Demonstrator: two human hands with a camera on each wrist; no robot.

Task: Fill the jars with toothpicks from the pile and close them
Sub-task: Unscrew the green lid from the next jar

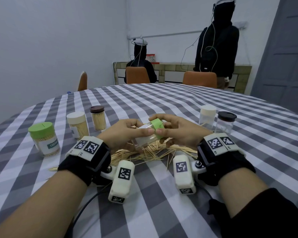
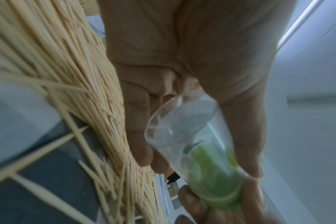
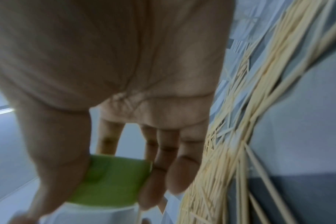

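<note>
Holding a clear jar (image 1: 145, 136) tilted over the toothpick pile (image 1: 150, 152), we grip its green lid (image 1: 157, 126) to open it.
Our left hand (image 1: 124, 133) has its fingers clamped round the apparently empty jar body; our right hand (image 1: 175, 129) pinches the lid, probably for twisting. Three filled, capped jars (image 1: 77, 125) stand toward the bench's left edge, two empty capped ones (image 1: 224, 122) toward its right. The bench (image 1: 162, 103) wears a grey-checked cloth; orange chairs and two hooded people stand beyond.
</note>
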